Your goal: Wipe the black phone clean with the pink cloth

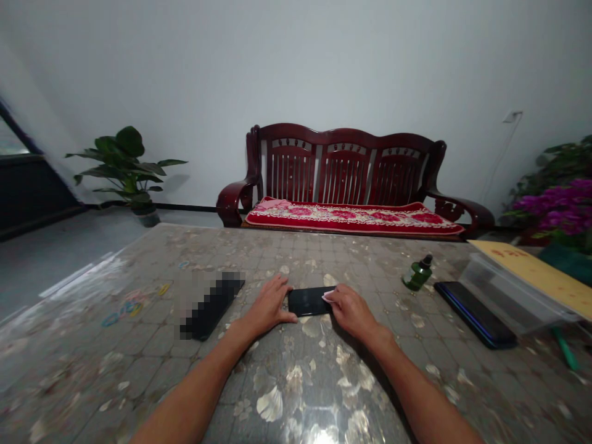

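A black smartphone (306, 302) lies flat on the patterned tablecloth, its dark screen facing up. My left hand (267, 306) steadies its left end, thumb at the near corner and fingers at the far one. Pinched in my right hand (352, 311) is a small white wipe (328, 296), pressed against the phone's right end. Part of the wipe is hidden by the fingers. Left of my left hand lies a dark, flat object (215, 308), partly blurred by large pixels.
Colourful rubber bands (131, 306) lie at left. To the right are a green dropper bottle (417, 275), a long black device (476, 316), a clear plastic box (497, 296) with a yellow booklet (531, 271) on top, and a green-handled item (565, 349). A wooden bench (345, 166) stands beyond the table.
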Demonstrator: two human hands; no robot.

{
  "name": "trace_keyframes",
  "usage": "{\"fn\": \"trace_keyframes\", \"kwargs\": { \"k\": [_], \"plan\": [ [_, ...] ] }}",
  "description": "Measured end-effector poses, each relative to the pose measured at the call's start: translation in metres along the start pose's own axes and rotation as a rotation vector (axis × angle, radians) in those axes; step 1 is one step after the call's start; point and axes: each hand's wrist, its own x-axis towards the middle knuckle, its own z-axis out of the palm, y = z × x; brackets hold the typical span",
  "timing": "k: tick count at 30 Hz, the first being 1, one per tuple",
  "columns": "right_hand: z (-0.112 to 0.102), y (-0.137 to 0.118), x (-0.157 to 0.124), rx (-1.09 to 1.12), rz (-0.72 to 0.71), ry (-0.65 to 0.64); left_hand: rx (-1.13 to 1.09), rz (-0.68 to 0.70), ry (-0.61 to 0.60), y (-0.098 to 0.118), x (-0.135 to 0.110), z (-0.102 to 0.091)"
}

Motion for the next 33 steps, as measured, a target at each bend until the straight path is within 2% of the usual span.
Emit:
{"fn": "trace_keyframes", "kwargs": {
  "k": [2, 7, 9, 13, 19, 25, 31, 33],
  "plan": [
    [0.000, 0.002, 0.001, 0.014, -0.007, -0.005, -0.018, 0.017, 0.016, -0.002, 0.002, 0.003],
    [-0.004, 0.010, 0.007, -0.119, 0.149, 0.053, -0.019, 0.018, 0.007, 0.000, 0.006, 0.007],
    [-0.003, 0.009, 0.009, -0.125, 0.130, 0.046, -0.026, 0.022, 0.007, 0.003, 0.007, 0.008],
    [0.000, 0.002, 0.009, -0.065, -0.002, 0.000, -0.040, 0.031, 0.022, 0.005, 0.008, 0.008],
    [-0.006, 0.003, 0.013, -0.180, 0.141, 0.036, -0.019, -0.001, -0.006, 0.007, 0.007, 0.005],
    [0.000, -0.003, 0.015, -0.116, 0.020, 0.017, -0.036, -0.016, -0.013, 0.006, 0.009, 0.007],
    [-0.001, 0.000, 0.016, -0.195, 0.125, 0.050, -0.072, -0.020, -0.007, 0.005, 0.009, 0.009],
    [0.001, -0.003, 0.016, -0.176, 0.100, 0.047, -0.073, -0.019, -0.007, 0.005, 0.009, 0.009]
  ]
}}
